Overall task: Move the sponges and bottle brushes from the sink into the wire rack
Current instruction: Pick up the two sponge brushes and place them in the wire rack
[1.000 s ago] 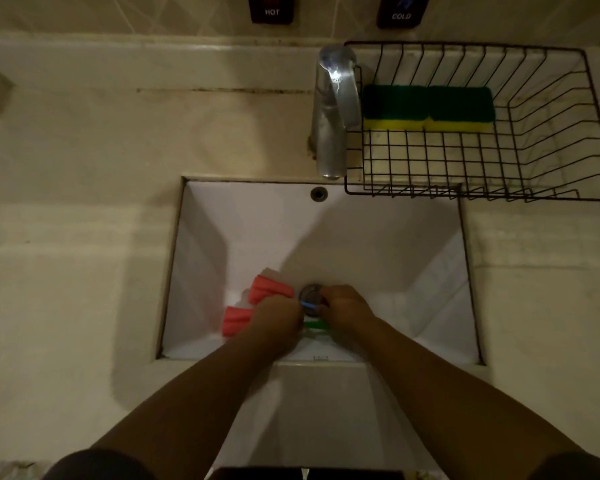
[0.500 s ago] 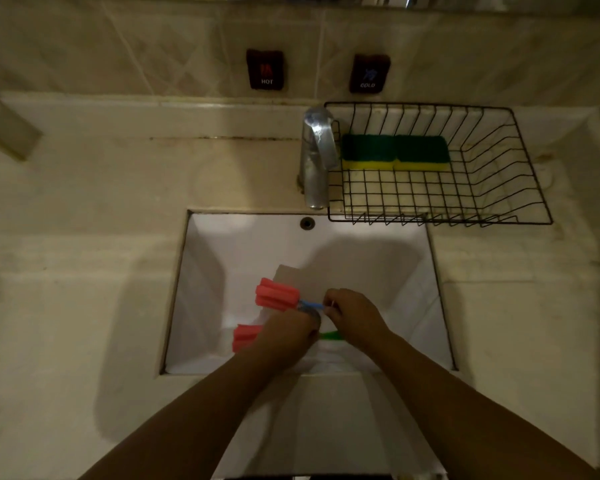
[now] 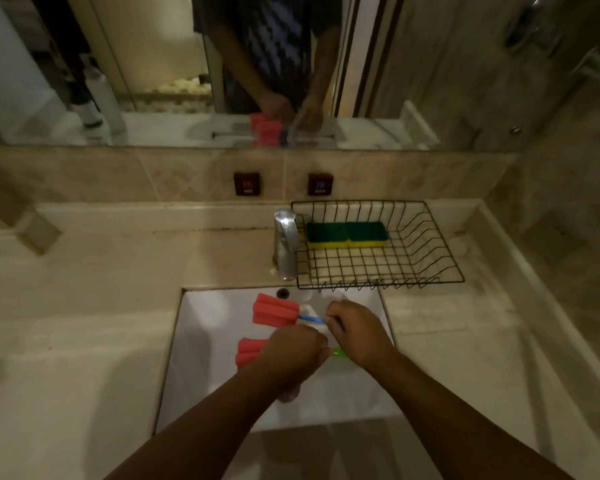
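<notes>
Two bottle brushes with red sponge heads are held above the white sink (image 3: 208, 382). My right hand (image 3: 355, 332) is closed on the blue handle of the upper brush (image 3: 275, 309), whose head points left. My left hand (image 3: 293, 355) grips the lower brush (image 3: 252, 351), which has a green handle tip poking out to the right. The black wire rack (image 3: 430, 251) stands on the counter at the back right of the sink. Two green and yellow sponges (image 3: 347, 234) lie side by side along the rack's far side.
A chrome tap (image 3: 285, 242) rises between the sink and the rack's left edge. Hot and cold wall buttons (image 3: 246, 183) sit on the tiled backsplash. A mirror above reflects a person's torso and hands. Beige counter stretches to the left and right of the sink.
Both hands have lifted the two brushes up from the sink bottom near the drain. The camera has tilted up, bringing the mirror into view.
</notes>
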